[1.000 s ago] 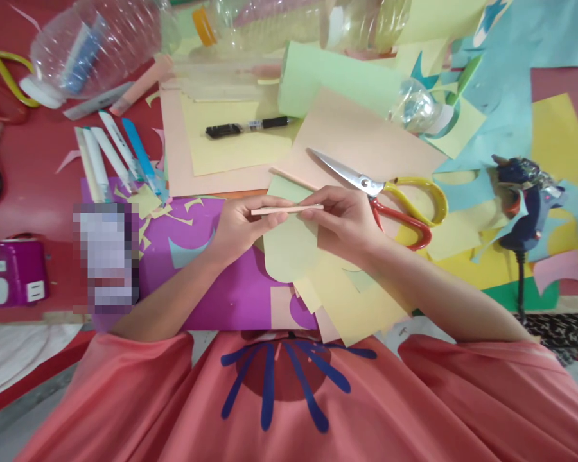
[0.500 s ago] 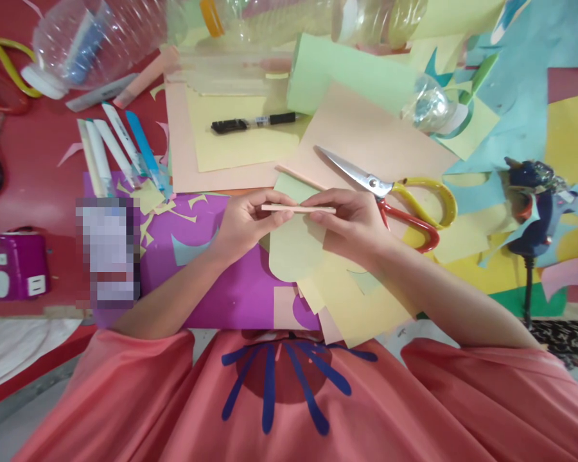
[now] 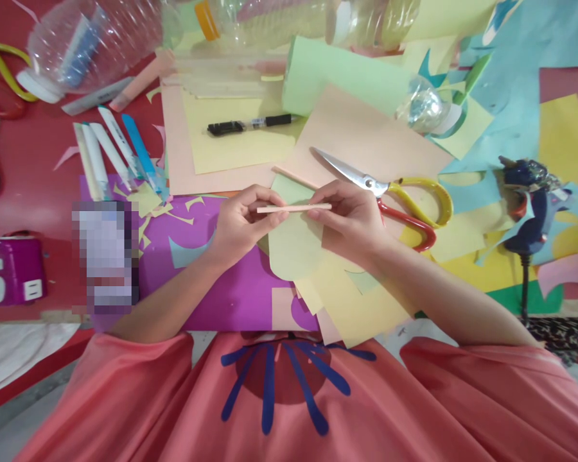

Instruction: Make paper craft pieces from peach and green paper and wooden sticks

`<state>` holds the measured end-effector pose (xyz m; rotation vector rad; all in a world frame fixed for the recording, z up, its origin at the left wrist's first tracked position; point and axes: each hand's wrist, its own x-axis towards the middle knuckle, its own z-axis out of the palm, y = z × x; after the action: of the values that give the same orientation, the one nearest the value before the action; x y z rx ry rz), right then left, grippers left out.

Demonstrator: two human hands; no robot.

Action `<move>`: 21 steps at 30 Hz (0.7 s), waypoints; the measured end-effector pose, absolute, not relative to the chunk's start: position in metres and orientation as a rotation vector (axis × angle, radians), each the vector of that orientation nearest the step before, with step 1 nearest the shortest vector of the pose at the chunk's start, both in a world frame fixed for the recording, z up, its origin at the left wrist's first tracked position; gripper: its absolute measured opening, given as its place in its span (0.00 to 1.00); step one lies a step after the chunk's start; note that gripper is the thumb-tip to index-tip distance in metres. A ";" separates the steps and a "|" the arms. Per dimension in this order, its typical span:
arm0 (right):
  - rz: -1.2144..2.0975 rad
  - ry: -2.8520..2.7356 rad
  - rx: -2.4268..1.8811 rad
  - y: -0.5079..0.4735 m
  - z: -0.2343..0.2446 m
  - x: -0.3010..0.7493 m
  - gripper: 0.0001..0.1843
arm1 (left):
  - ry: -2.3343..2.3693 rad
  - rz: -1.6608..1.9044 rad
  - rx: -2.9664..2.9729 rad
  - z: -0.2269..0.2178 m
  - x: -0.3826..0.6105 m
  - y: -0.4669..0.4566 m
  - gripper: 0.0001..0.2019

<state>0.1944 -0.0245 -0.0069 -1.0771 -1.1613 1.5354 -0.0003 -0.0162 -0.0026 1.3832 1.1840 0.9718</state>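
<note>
Between my two hands a thin, pale pink strip of paper [image 3: 295,208], narrow as a stick, is held level. My left hand [image 3: 250,215] pinches its left part between thumb and fingers. At the other end my right hand [image 3: 349,208] grips it the same way. Under the strip lies a light green paper piece [image 3: 295,247] with a rounded lower edge. A second pink strip [image 3: 295,177] rests just beyond my fingers. Scissors [image 3: 378,186] with one yellow and one red handle lie by my right hand, blades pointing up and left.
Purple paper [image 3: 197,298] and yellow sheets [image 3: 361,308] spread in front. Left are several markers [image 3: 115,151], a blurred phone [image 3: 106,256] and a purple box [image 3: 12,273]. A black pen [image 3: 248,124], rolled green paper [image 3: 341,74] and plastic bottles [image 3: 101,45] lie behind; a dark blue corded tool [image 3: 532,212] is right.
The whole view has shifted slightly, with most things a little further left. Both hands keep hold of the strip, and its right end now shows slightly turned between my right fingers.
</note>
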 end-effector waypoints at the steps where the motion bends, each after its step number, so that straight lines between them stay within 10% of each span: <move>1: 1.536 -1.163 -1.088 -0.024 -0.007 0.195 0.06 | 1.186 0.977 1.383 -0.002 0.000 -0.016 0.07; 21: 1.450 -1.338 -1.095 -0.024 -0.007 0.196 0.08 | 1.134 0.835 1.589 -0.003 -0.003 -0.018 0.10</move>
<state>0.1960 -0.0244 -0.0069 -1.0949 -1.3375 1.4502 -0.0034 -0.0181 -0.0032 1.5886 1.1342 0.8351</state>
